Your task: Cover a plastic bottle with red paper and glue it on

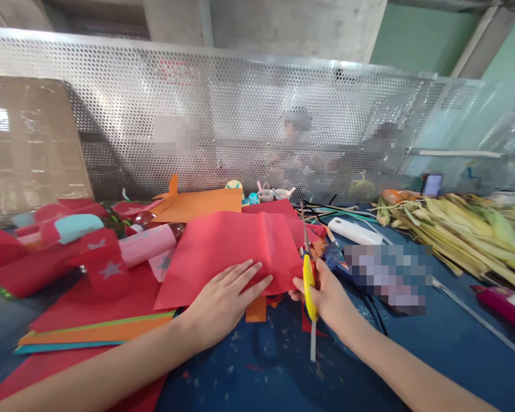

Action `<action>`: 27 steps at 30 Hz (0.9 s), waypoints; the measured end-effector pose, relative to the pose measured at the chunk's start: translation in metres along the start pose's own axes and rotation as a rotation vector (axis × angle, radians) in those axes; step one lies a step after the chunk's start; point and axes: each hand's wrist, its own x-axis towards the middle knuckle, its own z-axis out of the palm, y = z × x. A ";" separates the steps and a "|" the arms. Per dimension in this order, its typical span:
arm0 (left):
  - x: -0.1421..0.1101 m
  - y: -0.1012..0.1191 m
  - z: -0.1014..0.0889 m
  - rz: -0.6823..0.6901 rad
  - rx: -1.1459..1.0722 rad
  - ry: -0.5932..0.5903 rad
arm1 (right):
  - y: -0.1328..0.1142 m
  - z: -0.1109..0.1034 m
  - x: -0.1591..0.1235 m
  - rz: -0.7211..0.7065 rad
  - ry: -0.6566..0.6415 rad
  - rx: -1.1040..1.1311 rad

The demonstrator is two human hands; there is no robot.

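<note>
My left hand [225,297] lies flat with its fingers stretched out on the near edge of a creased red paper sheet [236,246]. My right hand [326,294] is closed round the yellow handle of a pair of scissors [309,269]. The blades point away from me, along the right edge of the red sheet. A small orange paper scrap [256,309] lies just under the sheet's near edge, between my two hands.
An orange sheet [199,205] lies behind the red one. Red paper shapes with stars [105,260], a pink roll [148,245] and stacked coloured sheets [90,332] fill the left. A white object [354,230] and dried yellow-green leaves [459,229] lie right. A perforated metal screen [240,114] stands behind the blue table [283,366].
</note>
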 end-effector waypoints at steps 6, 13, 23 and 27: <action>0.001 0.004 0.001 -0.013 -0.013 -0.051 | 0.004 -0.003 -0.002 -0.021 -0.056 -0.024; 0.001 0.004 0.000 -0.014 -0.013 0.023 | 0.000 0.001 -0.003 0.019 -0.047 0.007; -0.007 0.032 -0.016 -0.012 -0.757 0.173 | -0.021 0.006 -0.014 0.118 0.003 0.164; -0.003 0.036 -0.010 -0.404 -1.401 -0.120 | -0.025 0.007 -0.019 0.171 0.025 0.279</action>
